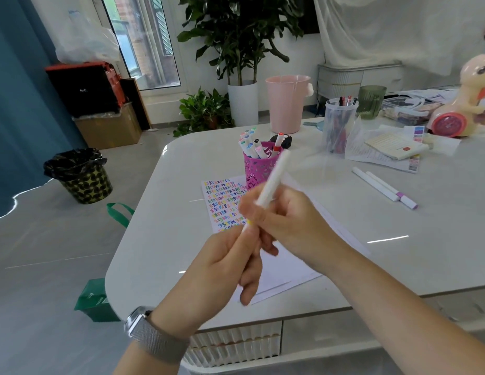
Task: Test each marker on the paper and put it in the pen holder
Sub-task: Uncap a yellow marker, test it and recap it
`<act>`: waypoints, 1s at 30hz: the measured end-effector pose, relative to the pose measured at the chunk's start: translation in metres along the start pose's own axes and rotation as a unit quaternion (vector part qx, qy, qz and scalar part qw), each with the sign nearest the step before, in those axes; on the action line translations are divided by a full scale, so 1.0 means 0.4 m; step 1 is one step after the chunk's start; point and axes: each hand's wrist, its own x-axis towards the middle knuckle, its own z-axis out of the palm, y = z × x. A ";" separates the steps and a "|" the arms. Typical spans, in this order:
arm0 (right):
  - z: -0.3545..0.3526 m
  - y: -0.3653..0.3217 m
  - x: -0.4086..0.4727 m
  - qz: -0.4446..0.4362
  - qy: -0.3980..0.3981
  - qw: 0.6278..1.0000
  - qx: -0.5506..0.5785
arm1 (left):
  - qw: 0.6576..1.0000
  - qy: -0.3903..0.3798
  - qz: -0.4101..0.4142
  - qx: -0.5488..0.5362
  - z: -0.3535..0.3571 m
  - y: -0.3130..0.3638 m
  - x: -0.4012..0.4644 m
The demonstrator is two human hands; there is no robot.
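White marker [273,180] held up over the table, slanting up and away, blurred by motion. The right hand [279,223] has its fingers curled round the barrel's lower part, and the left hand [230,261] pinches the marker's lower end, where a bit of yellow shows; whether that end is a cap I cannot tell. A grey mesh watch band [152,339] sits on the left wrist.

Directly behind the raised marker stands the pink perforated pen holder [259,169], already holding several markers with coloured caps; the barrel crosses in front of its right edge. The holder rests on the far end of the paper [225,201], which carries rows of small multicoloured squiggles. The hands cover the paper's middle. Well to the right lie two more white markers [384,188] side by side, purple at their near ends.

Farther right are a clear cup of pens [340,125], a green ribbed glass [371,101], loose printed sheets and a pink toy [468,98].

Glossy pale table [160,253] with rounded corners reflects the light. Beyond it stand a pink bin [286,104], potted plants in a white planter [242,104], a lined patterned waste bin [80,174] on the grey floor, a cardboard box and a teal curtain.
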 end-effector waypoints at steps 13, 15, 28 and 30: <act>-0.062 0.084 0.012 -0.318 -0.036 0.805 -0.499 | 0.994 0.060 -0.053 0.074 -0.018 -0.025 0.003; -0.061 0.075 0.018 -0.297 -0.043 0.827 -0.475 | 0.994 0.057 -0.035 0.082 -0.021 -0.020 0.000; -0.125 0.023 0.141 -0.247 0.277 0.900 -0.229 | 0.856 0.052 -0.051 0.512 -0.056 -0.107 -0.005; -0.119 0.041 0.156 -0.210 0.353 0.898 -0.159 | 0.846 0.034 -0.069 0.527 -0.061 -0.115 -0.004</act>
